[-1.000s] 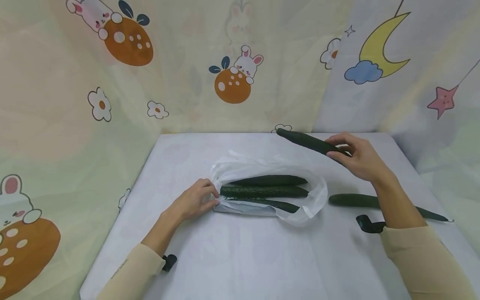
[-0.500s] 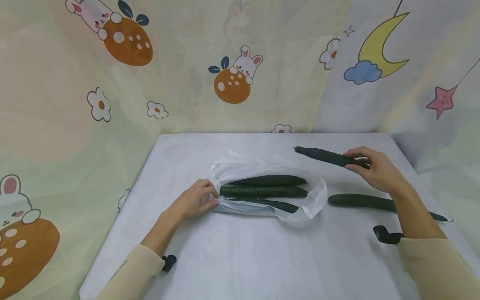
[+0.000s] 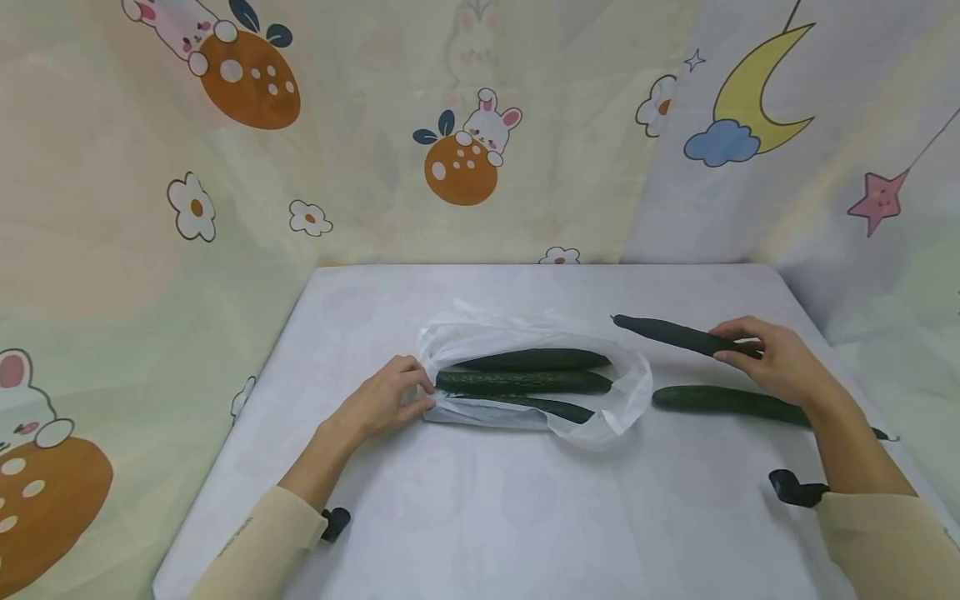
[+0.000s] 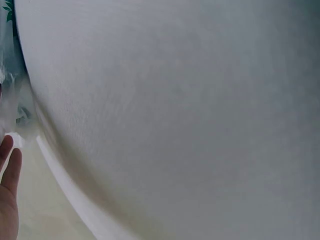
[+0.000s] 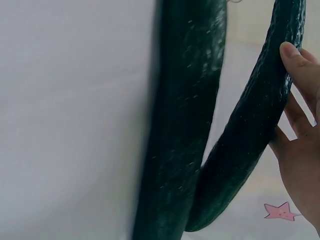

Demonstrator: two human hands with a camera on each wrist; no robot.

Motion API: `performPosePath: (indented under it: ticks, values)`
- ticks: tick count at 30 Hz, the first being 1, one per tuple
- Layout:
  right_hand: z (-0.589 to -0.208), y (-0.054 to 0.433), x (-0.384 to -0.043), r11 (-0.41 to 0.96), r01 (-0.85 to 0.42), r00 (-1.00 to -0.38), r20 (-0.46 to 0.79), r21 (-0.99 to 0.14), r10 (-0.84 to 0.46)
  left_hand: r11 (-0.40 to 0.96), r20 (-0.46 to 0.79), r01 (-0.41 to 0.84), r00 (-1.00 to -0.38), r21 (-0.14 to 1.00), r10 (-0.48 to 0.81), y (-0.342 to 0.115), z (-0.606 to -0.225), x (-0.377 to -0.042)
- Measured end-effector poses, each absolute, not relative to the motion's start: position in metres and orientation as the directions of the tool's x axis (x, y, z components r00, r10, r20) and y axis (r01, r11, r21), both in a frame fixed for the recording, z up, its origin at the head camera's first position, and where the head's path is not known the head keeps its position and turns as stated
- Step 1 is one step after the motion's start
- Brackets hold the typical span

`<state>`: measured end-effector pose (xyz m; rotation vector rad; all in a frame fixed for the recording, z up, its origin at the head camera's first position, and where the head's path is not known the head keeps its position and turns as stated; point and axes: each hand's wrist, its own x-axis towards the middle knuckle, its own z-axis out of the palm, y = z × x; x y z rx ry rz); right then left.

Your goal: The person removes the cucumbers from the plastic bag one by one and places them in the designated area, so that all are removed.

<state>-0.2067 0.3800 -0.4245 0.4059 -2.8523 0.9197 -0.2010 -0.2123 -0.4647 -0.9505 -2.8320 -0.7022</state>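
My right hand grips one end of a dark green cucumber, whose other end points left toward the back. In the right wrist view, the thumb lies along that cucumber. A second cucumber lies on the white table just in front, its right part crossed by my forearm. At the table's middle, a white plastic bag lies with its mouth spread. Inside it, three cucumbers rest side by side. My left hand pinches the bag's left edge; only a few fingertips show in the left wrist view.
The white table ends at a back edge against a patterned curtain, which also hangs at both sides. A small black device sits at my right cuff, another black device at the left cuff.
My right hand has moved right and toward me, lowering the held cucumber from the back edge to just behind the one on the table. The left hand has stayed at the bag.
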Motion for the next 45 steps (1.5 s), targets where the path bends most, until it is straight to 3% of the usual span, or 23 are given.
performPosePath:
  ticks: [12, 20, 31, 39, 45]
  values:
    - [-0.439, 0.399, -0.204, 0.826, -0.302, -0.953, 0.117, -0.476, -0.281, 0.707, 0.195, 0.582, -0.809, 0.403, 0.555, -0.211, -0.464, -0.203]
    - [-0.448, 0.411, -0.201, 0.861, -0.357, -0.934, 0.147, -0.363, -0.325, 0.698, 0.207, 0.579, -0.811, 0.421, 0.548, -0.212, -0.466, -0.202]
    - [-0.457, 0.421, -0.202, 0.864, -0.407, -0.913, 0.157, -0.296, -0.376, 0.692, 0.211, 0.583, -0.808, 0.426, 0.551, -0.218, -0.471, -0.198]
    - [-0.440, 0.425, -0.201, 0.873, -0.340, -0.938, 0.055, -0.349, -0.343, 0.685, 0.213, 0.585, -0.805, 0.434, 0.554, -0.211, -0.468, -0.201]
    - [-0.432, 0.415, -0.200, 0.852, -0.342, -0.937, 0.071, -0.396, -0.343, 0.695, 0.193, 0.570, -0.815, 0.439, 0.547, -0.212, -0.468, -0.201]
